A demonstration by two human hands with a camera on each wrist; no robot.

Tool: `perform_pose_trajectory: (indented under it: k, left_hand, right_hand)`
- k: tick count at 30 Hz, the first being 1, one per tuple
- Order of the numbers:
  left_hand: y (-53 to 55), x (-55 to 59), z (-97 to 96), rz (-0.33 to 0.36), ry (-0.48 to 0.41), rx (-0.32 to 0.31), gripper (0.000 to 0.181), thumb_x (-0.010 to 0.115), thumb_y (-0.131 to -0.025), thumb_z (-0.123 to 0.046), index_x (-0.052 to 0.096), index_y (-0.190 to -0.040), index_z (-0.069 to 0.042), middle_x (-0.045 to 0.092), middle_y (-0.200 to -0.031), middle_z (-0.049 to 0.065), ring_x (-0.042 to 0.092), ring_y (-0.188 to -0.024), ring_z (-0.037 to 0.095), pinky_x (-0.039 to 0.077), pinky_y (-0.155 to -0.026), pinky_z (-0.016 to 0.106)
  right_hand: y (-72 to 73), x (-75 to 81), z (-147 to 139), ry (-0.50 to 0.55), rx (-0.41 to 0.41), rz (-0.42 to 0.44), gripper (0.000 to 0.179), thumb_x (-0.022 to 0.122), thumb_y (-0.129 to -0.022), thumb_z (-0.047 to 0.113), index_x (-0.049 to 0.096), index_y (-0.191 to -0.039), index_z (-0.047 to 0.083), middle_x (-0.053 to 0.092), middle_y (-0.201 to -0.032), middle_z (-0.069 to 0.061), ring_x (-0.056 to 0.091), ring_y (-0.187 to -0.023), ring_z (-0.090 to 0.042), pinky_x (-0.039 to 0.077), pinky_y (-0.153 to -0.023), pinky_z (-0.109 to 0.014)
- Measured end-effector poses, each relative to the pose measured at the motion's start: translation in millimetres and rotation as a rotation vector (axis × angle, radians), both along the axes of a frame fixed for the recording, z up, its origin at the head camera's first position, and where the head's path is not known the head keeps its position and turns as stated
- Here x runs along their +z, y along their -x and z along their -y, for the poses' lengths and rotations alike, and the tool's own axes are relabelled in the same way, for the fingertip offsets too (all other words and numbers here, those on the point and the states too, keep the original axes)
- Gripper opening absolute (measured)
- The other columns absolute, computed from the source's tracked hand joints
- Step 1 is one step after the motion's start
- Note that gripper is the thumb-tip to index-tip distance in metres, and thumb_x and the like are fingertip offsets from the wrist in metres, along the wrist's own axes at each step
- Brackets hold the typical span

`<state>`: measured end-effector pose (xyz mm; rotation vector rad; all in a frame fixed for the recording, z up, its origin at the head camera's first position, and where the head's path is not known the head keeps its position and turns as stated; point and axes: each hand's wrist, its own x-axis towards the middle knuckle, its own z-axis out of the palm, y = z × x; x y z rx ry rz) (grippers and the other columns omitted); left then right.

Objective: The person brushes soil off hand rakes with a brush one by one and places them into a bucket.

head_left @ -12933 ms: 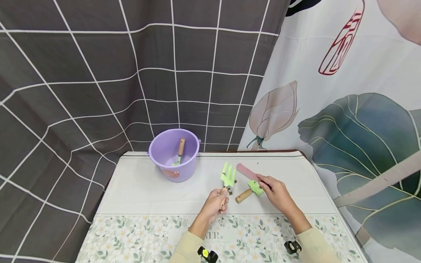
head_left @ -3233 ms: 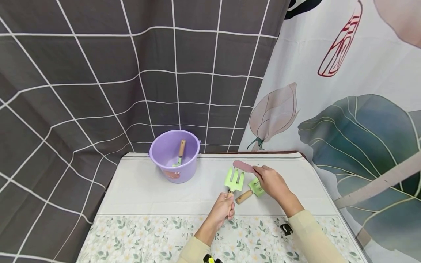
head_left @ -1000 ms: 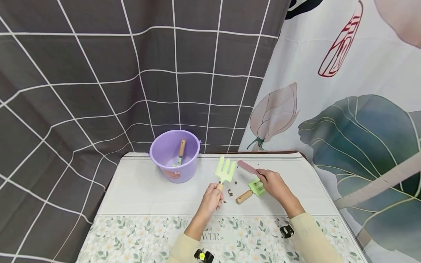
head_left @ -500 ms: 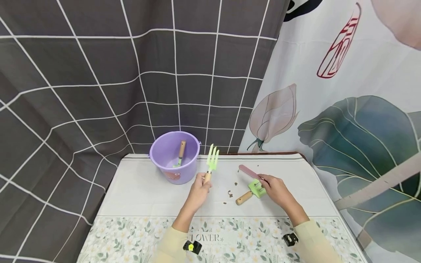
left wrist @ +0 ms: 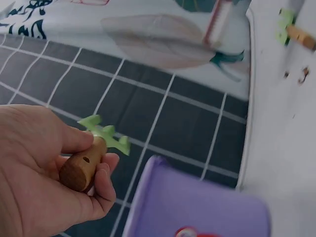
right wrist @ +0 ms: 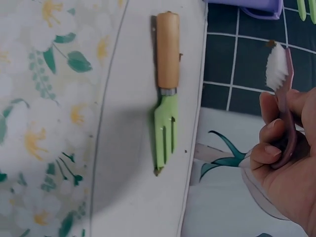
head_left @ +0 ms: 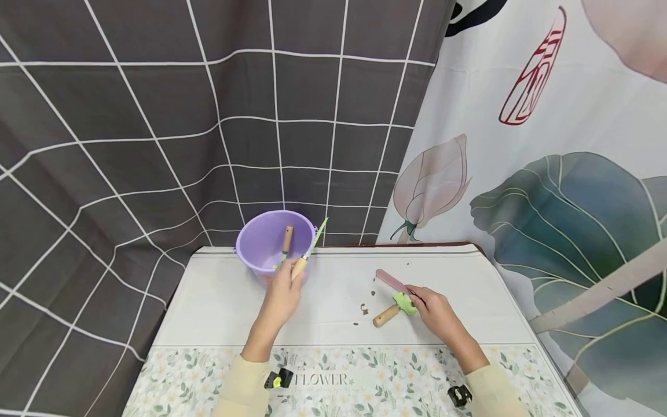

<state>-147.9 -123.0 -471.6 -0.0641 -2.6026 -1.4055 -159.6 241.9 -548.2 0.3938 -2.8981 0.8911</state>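
My left hand (head_left: 281, 298) grips the wooden handle of a green hand fork (head_left: 316, 237), at the front right of the purple bucket (head_left: 249, 246). In the head view the fork is seen edge-on, its tines beside the bucket's right rim. A second wooden-handled green tool (head_left: 288, 238) stands in the bucket, its head partly hidden. My right hand (head_left: 435, 313) holds a pink brush (head_left: 391, 280); white bristles (right wrist: 276, 69) show in the right wrist view. Below the brush, another green fork (right wrist: 168, 54) lies on the table, its tines partly covered in the head view.
Several brown crumbs (head_left: 363, 310) lie on the white part of the tablecloth (head_left: 333, 324). Toward the person the cloth is floral. A dark checked curtain (head_left: 156, 116) and a white printed curtain (head_left: 563, 133) hang behind the table.
My left hand has carried its fork left from near the brush to the bucket, turning it edge-on. Brown bits seen on that fork at first are on the cloth. The right hand has shifted slightly nearer.
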Motion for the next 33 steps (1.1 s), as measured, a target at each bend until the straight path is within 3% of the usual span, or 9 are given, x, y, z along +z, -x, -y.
perform_pose_trajectory:
  k: [4, 7, 13, 17, 24, 29, 33]
  left_hand:
    - [2.7, 6.1, 15.4, -0.048, 0.101, 0.027, 0.038, 0.059, -0.103, -0.007, 0.056, -0.137, 0.008, 0.063, -0.124, 0.027, 0.062, -0.114, 0.042, 0.053, -0.102, 0.058]
    - [3.8, 9.1, 23.6, -0.063, 0.147, 0.045, 0.039, 0.059, -0.102, -0.007, 0.057, -0.137, 0.009, 0.063, -0.125, 0.029, 0.059, -0.119, 0.045, 0.049, -0.106, 0.061]
    - [5.8, 16.5, 38.2, -0.090, 0.207, 0.116, 0.037, 0.061, -0.100, -0.004, 0.059, -0.135, 0.009, 0.065, -0.116, 0.028, 0.059, -0.111, 0.045, 0.050, -0.101, 0.060]
    - [9.3, 21.3, 47.6, -0.140, 0.228, 0.171, 0.031, 0.064, -0.098, -0.002, 0.062, -0.126, 0.010, 0.066, -0.116, 0.029, 0.060, -0.109, 0.048, 0.050, -0.100, 0.059]
    - [15.1, 28.2, 59.4, -0.183, 0.240, 0.246, 0.019, 0.069, -0.096, -0.003, 0.061, -0.110, 0.008, 0.067, -0.103, 0.031, 0.060, -0.096, 0.047, 0.053, -0.088, 0.058]
    - [20.8, 33.8, 65.7, -0.175, 0.261, 0.252, 0.022, 0.070, -0.095, -0.002, 0.056, -0.109, 0.008, 0.065, -0.102, 0.034, 0.059, -0.095, 0.047, 0.053, -0.086, 0.059]
    - [26.8, 36.4, 69.5, -0.152, 0.276, 0.240, 0.025, 0.073, -0.093, -0.003, 0.057, -0.107, 0.009, 0.067, -0.105, 0.035, 0.060, -0.098, 0.048, 0.052, -0.088, 0.059]
  right_hand:
    - [-4.1, -7.4, 2.0, 0.021, -0.002, 0.019, 0.032, 0.060, -0.105, 0.011, 0.066, -0.134, 0.003, 0.067, -0.089, 0.002, 0.050, -0.070, -0.006, 0.045, -0.057, -0.022]
    - [-6.2, -12.4, 2.4, 0.031, -0.001, 0.027, 0.032, 0.061, -0.105, 0.012, 0.066, -0.134, 0.003, 0.067, -0.089, 0.002, 0.049, -0.068, -0.004, 0.044, -0.056, -0.022]
    - [-8.3, -17.7, 2.2, 0.063, -0.012, 0.039, 0.032, 0.060, -0.105, 0.013, 0.066, -0.135, 0.003, 0.068, -0.089, -0.002, 0.048, -0.067, -0.004, 0.043, -0.055, -0.022]
    - [-11.4, -18.4, 0.9, 0.074, -0.027, 0.065, 0.033, 0.059, -0.106, 0.013, 0.065, -0.137, 0.004, 0.070, -0.092, -0.006, 0.049, -0.067, -0.004, 0.044, -0.055, -0.022]
    - [-21.5, -22.6, -4.0, 0.105, -0.050, 0.077, 0.033, 0.060, -0.105, 0.012, 0.065, -0.136, 0.003, 0.073, -0.097, -0.008, 0.055, -0.073, -0.007, 0.046, -0.058, -0.023]
    - [-30.7, -27.5, -5.9, 0.121, -0.055, 0.087, 0.033, 0.062, -0.104, 0.010, 0.065, -0.136, 0.003, 0.074, -0.102, -0.008, 0.063, -0.082, -0.009, 0.052, -0.064, -0.024]
    - [-35.9, -27.5, -8.0, 0.100, -0.072, 0.125, 0.034, 0.062, -0.104, 0.010, 0.065, -0.137, 0.004, 0.073, -0.101, -0.005, 0.061, -0.082, -0.010, 0.052, -0.067, -0.026]
